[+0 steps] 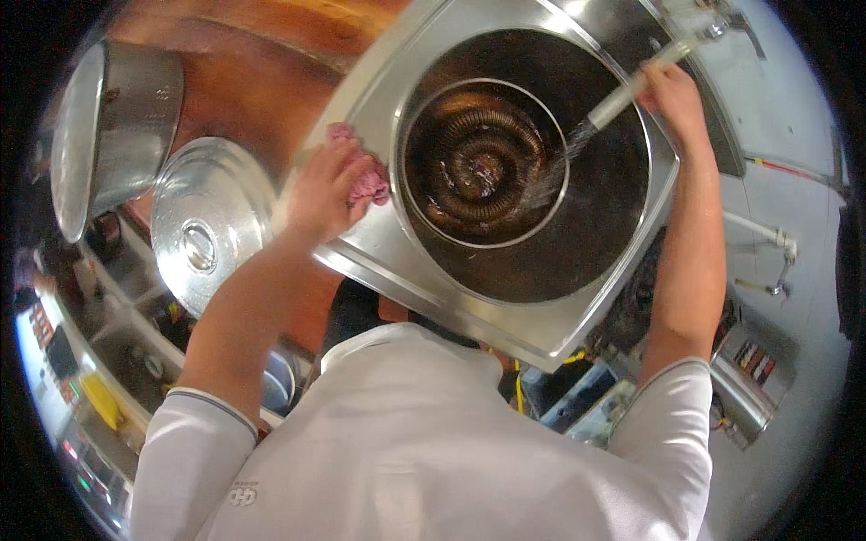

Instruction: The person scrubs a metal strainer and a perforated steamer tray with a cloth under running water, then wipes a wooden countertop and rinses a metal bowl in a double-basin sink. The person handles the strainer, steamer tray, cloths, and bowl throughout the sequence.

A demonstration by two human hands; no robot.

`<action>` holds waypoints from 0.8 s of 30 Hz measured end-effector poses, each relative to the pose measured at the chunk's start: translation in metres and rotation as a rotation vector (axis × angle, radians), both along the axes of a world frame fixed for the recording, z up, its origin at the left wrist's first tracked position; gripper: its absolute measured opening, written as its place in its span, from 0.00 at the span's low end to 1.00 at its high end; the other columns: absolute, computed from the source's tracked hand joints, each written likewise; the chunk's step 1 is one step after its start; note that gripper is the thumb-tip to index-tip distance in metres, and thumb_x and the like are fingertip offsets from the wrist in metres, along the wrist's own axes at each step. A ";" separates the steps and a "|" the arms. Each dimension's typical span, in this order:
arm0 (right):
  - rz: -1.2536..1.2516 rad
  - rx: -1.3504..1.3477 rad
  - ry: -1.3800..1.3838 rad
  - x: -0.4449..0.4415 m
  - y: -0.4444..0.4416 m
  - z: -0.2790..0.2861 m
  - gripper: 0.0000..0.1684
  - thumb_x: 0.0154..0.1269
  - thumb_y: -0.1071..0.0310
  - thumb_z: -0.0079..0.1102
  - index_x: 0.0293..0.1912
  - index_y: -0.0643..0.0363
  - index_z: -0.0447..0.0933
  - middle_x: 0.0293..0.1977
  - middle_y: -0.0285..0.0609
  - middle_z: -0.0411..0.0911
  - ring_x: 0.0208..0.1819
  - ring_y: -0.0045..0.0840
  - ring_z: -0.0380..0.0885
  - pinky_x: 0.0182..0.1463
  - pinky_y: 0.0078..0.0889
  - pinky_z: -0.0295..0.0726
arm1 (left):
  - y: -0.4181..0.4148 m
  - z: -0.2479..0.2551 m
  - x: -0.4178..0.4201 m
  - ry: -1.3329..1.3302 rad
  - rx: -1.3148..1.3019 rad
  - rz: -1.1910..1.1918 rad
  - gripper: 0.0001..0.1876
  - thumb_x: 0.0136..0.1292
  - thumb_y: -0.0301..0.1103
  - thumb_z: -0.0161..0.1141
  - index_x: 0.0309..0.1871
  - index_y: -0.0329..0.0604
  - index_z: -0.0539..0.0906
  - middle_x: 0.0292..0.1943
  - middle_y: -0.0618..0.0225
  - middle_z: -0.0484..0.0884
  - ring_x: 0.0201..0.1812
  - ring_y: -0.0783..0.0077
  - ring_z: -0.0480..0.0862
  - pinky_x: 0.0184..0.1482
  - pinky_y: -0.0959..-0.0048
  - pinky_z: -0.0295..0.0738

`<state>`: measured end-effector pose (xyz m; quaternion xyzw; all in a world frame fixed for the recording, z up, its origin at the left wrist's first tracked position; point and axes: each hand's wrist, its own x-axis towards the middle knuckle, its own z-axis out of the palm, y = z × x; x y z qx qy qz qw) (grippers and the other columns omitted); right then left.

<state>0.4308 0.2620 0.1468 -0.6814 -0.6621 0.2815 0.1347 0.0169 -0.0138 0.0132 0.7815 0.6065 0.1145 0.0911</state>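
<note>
My left hand (pixel 321 182) grips a crumpled pink cloth (pixel 369 179) against the steel rim at the left of a stainless steel stove top (pixel 379 233). In my right hand (pixel 670 98) is a pale tubular water spout (pixel 612 105), slanting down to the left over a round dark well (pixel 599 223). A stream of water (pixel 544 179) runs from its end into the inner metal ring (pixel 433 226). Inside that ring sits a dark, wet, ridged round burner (pixel 484 166), shiny at its centre.
A large metal stockpot (pixel 135 128) stands at the left, with a round metal lid (pixel 216 203) beside it. The floor (pixel 270 61) is reddish brown. A pale wall (pixel 778 196) with a pipe and tap (pixel 778 287) is at the right.
</note>
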 end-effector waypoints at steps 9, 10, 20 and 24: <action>0.046 0.066 -0.081 0.014 -0.003 -0.017 0.19 0.67 0.56 0.53 0.44 0.64 0.76 0.31 0.40 0.79 0.31 0.22 0.79 0.37 0.24 0.79 | 0.002 -0.002 0.001 -0.026 0.036 -0.062 0.29 0.54 0.47 0.60 0.60 0.52 0.72 0.66 0.60 0.66 0.69 0.53 0.62 0.71 0.52 0.50; 0.034 0.051 0.037 0.011 -0.009 -0.018 0.19 0.67 0.56 0.54 0.44 0.64 0.76 0.30 0.41 0.80 0.31 0.23 0.80 0.37 0.25 0.80 | 0.000 -0.002 0.002 -0.004 0.022 -0.052 0.29 0.53 0.47 0.60 0.60 0.52 0.73 0.65 0.59 0.66 0.68 0.52 0.62 0.71 0.51 0.51; -0.168 -0.226 0.596 0.033 -0.045 -0.088 0.10 0.67 0.62 0.53 0.45 0.55 0.74 0.29 0.29 0.73 0.27 0.14 0.70 0.27 0.16 0.67 | 0.001 -0.001 0.005 -0.116 -0.023 -0.046 0.29 0.48 0.48 0.64 0.56 0.54 0.76 0.59 0.60 0.71 0.66 0.56 0.65 0.69 0.52 0.54; -0.524 -0.545 1.223 0.076 -0.021 -0.248 0.14 0.71 0.61 0.49 0.46 0.63 0.74 0.38 0.42 0.79 0.40 0.28 0.79 0.43 0.26 0.82 | -0.007 0.005 0.005 -0.158 0.032 -0.044 0.31 0.49 0.49 0.64 0.59 0.55 0.74 0.62 0.57 0.69 0.66 0.53 0.66 0.67 0.47 0.56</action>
